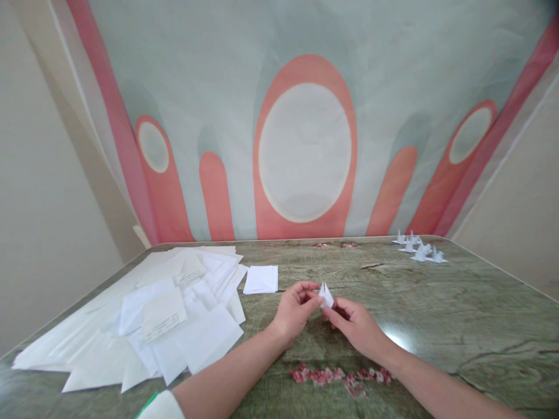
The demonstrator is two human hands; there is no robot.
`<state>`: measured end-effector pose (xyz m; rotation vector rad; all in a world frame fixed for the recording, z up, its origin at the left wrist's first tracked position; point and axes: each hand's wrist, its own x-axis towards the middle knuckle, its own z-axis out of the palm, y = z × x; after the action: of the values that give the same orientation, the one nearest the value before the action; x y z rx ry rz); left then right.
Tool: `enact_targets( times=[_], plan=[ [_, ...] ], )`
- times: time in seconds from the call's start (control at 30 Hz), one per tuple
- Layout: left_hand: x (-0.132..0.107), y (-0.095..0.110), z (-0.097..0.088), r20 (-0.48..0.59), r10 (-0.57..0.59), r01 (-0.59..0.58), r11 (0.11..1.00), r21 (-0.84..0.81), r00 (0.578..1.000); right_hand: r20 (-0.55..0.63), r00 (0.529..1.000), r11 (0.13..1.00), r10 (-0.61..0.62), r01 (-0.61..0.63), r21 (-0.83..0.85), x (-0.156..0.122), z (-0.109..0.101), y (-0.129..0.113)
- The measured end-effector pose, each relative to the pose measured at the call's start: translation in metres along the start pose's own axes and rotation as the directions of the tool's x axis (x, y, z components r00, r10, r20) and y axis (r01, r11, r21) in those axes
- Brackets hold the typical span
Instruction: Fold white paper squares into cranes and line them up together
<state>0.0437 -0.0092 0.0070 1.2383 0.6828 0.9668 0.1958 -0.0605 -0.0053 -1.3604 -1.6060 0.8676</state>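
Left hand (293, 308) and right hand (354, 325) both pinching folded paper (325, 297) over mid-counter (458, 308), looks part-folded; finished-looking paper figures (422, 253) grouped far right, square sheets (261, 280) stacked flat, unfolded, beyond the left hand.

Lighting is soft, even and moderately bright. A compact white glare (396, 337) lies on the desk (445, 308) beside the right forearm (437, 378), consistent with light from above; a fainter sheen marks the near left corner. Slight shadow darkens the surface beneath the hands (292, 311). The folded paper (326, 297) between them and the loose sheets (213, 342) are pale, with writing (163, 327) blurred beyond reading. Wide-angle distortion splays the side walls (43, 174); the frame's upper right corner darkens.
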Motion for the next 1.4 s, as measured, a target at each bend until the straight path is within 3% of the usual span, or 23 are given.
enact_targets(
  times=[0.17,0.57,0.87,1.03,1.23,1.4],
  plan=[
    [-0.003,0.003,0.002,0.147,-0.025,0.012,0.996,0.088,0.989,0.016,0.999,0.999,-0.028,0.029,-0.029,0.000,0.000,0.002],
    [0.001,-0.002,0.000,-0.027,0.033,-0.027,0.979,0.203,0.999,0.008,0.998,0.996,-0.055,0.056,-0.067,0.000,0.001,0.000],
    [0.003,-0.005,-0.001,-0.086,0.050,-0.024,0.960,0.279,0.995,0.035,0.999,0.993,-0.037,0.041,-0.113,0.001,-0.001,-0.002],
    [0.004,-0.002,-0.003,-0.114,0.036,-0.007,0.970,0.245,0.993,0.085,0.996,1.000,-0.024,0.023,0.013,0.000,-0.001,-0.002],
    [0.004,-0.003,-0.005,-0.135,0.045,-0.007,0.963,0.269,0.990,0.093,0.995,0.999,-0.035,0.035,0.001,-0.001,-0.004,-0.004],
    [0.004,-0.003,-0.005,-0.119,0.042,-0.005,0.957,0.291,0.992,0.138,0.990,0.992,0.000,-0.017,0.125,-0.001,-0.007,-0.009]
  ],
)
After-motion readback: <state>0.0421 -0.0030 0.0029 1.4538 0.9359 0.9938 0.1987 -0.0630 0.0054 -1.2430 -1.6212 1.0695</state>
